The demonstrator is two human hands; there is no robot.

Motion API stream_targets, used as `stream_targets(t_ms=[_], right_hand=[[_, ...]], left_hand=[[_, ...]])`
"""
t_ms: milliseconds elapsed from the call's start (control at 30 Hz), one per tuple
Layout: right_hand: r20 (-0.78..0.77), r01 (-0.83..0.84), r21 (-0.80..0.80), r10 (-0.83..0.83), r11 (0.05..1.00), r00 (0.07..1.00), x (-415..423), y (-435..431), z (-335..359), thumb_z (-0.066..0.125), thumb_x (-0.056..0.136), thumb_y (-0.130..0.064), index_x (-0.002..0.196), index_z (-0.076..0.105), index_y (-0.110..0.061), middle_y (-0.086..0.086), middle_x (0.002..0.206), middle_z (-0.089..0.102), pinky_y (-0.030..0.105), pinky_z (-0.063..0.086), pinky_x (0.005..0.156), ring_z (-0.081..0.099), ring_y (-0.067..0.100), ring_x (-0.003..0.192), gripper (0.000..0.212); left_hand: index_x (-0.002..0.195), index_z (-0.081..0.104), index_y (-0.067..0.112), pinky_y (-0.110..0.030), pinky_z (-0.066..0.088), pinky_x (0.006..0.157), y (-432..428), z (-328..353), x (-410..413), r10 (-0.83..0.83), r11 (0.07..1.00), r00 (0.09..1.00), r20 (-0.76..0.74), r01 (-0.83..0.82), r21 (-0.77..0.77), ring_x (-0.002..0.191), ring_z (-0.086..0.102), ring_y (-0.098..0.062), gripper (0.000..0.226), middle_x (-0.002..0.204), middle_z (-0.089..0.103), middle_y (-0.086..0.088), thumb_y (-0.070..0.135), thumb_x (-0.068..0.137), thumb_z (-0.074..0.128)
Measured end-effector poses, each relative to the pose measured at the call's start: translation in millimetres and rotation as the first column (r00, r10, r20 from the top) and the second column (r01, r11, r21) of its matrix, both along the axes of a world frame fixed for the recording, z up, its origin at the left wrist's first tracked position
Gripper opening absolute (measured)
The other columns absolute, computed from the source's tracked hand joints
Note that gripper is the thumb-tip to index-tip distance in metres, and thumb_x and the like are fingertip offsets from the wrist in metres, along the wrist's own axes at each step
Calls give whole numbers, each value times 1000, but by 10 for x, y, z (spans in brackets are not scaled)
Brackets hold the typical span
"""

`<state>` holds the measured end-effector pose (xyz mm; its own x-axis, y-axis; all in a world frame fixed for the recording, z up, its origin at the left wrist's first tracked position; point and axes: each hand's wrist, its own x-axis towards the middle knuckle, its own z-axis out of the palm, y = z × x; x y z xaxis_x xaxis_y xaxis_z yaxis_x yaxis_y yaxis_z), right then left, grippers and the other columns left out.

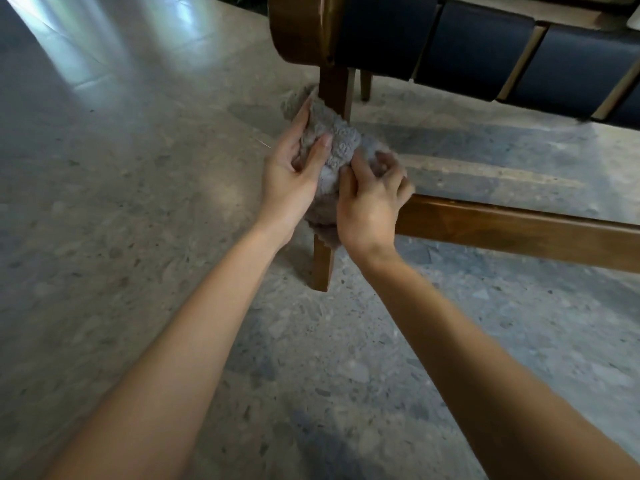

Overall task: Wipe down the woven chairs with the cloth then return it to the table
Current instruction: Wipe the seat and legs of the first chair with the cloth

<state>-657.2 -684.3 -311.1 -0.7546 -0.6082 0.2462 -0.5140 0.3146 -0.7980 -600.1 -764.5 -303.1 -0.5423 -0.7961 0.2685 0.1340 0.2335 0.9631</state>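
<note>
Grey fuzzy cloth [341,147] bunched round a wooden chair leg [322,268], gripped from both sides.

Wrapped about the middle of the leg, just where the low side rail [519,230] meets it, and hiding that joint. Held on the left by the left hand [294,174], fingers curled behind the fabric and thumb pressed across its front. Pinched on the right by the right hand [370,202], fingers bent into the folds (tips partly buried in the pile). Above, the rounded wooden seat frame [298,29] and the dark woven straps [474,46] beside it. Below and all around, speckled stone floor [138,202] with the leg's foot planted on it.
</note>
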Motion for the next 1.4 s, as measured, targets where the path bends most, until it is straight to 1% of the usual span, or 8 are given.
stream_targets(t_ms=[167, 333, 433, 567, 700, 900, 1167, 1400], right_hand=[[85, -188, -23, 189, 982, 978, -38, -84, -18, 27, 103, -20, 153, 16, -20, -2, 124, 59, 37, 14, 117, 45, 20, 126, 50], [233, -295, -384, 401, 875, 886, -158, -153, 137, 31, 105, -17, 153, 13, -18, 3, 157, 26, 16, 33, 107, 33, 9, 137, 52], [169, -267, -406, 359, 874, 918, -220, -263, 236, 30, 105, -20, 151, 21, -14, 6, 156, 28, 5, 30, 101, 33, 8, 135, 47], [111, -221, -423, 292, 879, 950, -217, -285, 248, 32, 105, -18, 149, 28, -10, 8, 151, 38, -7, 25, 85, 35, 0, 125, 45], [89, -213, -391, 267, 896, 960, -117, -154, 84, 38, 103, -15, 145, 37, -12, 7, 135, 56, 11, 46, 89, 59, -2, 103, 42], [89, -218, -346, 263, 913, 961, -93, -18, 19, 43, 101, -8, 143, 40, -8, 2, 112, 65, 17, 49, 77, 60, -7, 85, 43], [31, -158, -390, 184, 907, 982, -189, -173, 327, 43, 101, -11, 129, 54, -3, 13, 111, 67, 22, 48, 77, 61, 11, 88, 32], [-40, -122, -346, 115, 930, 993, 109, 73, -299, 51, 97, -4, 140, 47, -9, 5, 100, 69, 11, 43, 70, 57, 2, 75, 44]], left_hand=[[142, 40, 23, -36, 37, 110, -16, -59, 14, -72, 996, 981, 181, 62, 62, 129, 45, -8, 47, 141, 49, 4, 38, 98, 44], [137, 43, 23, -30, 41, 106, -73, 166, -63, -12, 995, 999, 47, 17, -99, 125, 47, -3, 38, 135, 53, 5, 28, 99, 45], [125, 48, 28, -11, 44, 90, -121, 306, -141, 80, 974, 996, -24, -84, -211, 107, 51, 17, 27, 113, 57, 24, 22, 98, 48], [123, 52, 27, -19, 47, 95, -157, 293, -165, 99, 968, 995, -6, -97, -229, 109, 54, 10, 25, 115, 60, 15, 25, 99, 46], [115, 55, 21, -17, 47, 85, -121, 94, -82, 47, 979, 998, 28, -40, -198, 100, 60, 1, 19, 104, 64, 8, 21, 100, 44], [94, 57, 26, -10, 41, 72, -48, -144, 30, 0, 989, 998, 65, 9, -147, 79, 58, 8, 17, 83, 63, 16, 16, 100, 44], [120, 51, 23, -14, 46, 88, -145, 252, -149, 61, 963, 996, -62, -75, -259, 106, 58, 5, 23, 109, 61, 15, 17, 98, 45], [125, 51, 24, -26, 45, 100, 17, -385, 93, -1, 996, 999, 40, 5, -89, 115, 59, -8, 37, 120, 64, 1, 3, 95, 50]])
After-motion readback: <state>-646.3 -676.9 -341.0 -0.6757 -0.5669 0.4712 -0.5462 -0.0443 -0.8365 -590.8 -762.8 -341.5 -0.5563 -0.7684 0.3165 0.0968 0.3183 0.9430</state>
